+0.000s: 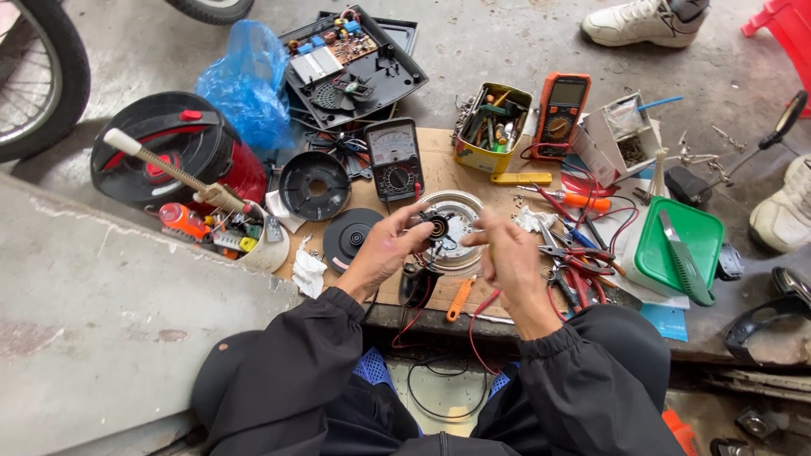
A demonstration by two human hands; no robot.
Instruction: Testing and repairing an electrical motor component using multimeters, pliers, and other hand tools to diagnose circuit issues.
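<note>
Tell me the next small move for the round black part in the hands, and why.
Probably lower the black part onto the silver disc below: the left hand pinches it just above the disc, and the right hand is alongside, free to steady.

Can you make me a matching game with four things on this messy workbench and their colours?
Things:
1. plastic bag
2. tool tin
3. digital meter
4. lidded box

Colours:
a. green
b. orange
c. blue
d. yellow

Pairs: 1-c, 2-d, 3-b, 4-a
</note>
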